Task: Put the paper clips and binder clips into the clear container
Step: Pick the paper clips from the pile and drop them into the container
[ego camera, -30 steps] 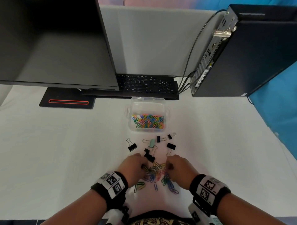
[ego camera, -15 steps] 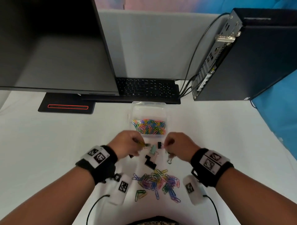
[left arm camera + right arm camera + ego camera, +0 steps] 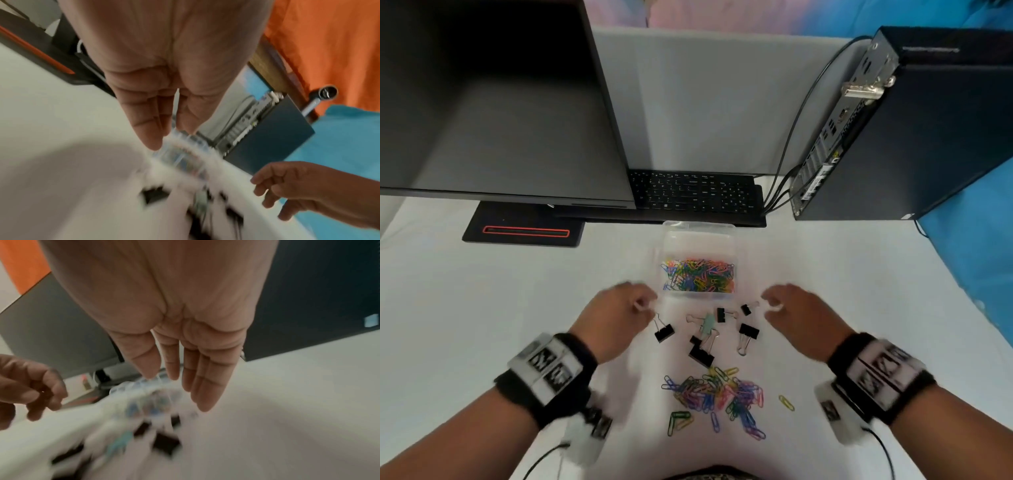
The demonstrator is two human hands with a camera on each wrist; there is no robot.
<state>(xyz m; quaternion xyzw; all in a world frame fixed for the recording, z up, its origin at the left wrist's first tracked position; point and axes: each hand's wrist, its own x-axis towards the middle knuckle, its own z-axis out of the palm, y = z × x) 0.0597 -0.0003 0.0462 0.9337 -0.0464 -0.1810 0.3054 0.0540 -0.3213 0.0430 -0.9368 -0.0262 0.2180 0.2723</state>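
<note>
From the head view, the clear container (image 3: 698,263), part-filled with paper clips, sits between the left hand (image 3: 616,318) and right hand (image 3: 796,317); binder clips (image 3: 703,330) lie just nearer on the table (image 3: 482,308). Wrist views show both hands' fingers (image 3: 148,123) (image 3: 205,382) straight, loosely together, empty.

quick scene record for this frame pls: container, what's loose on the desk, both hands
container: clear box, lid off, coloured paper clips inside
loose paper clips: pile near the person, on the white desk
binder clips: several black, one mint, between pile and box
left hand: left of box, fingers relaxed, holds nothing
right hand: right of box, fingers relaxed, holds nothing
background: monitor, keyboard, computer tower
</note>
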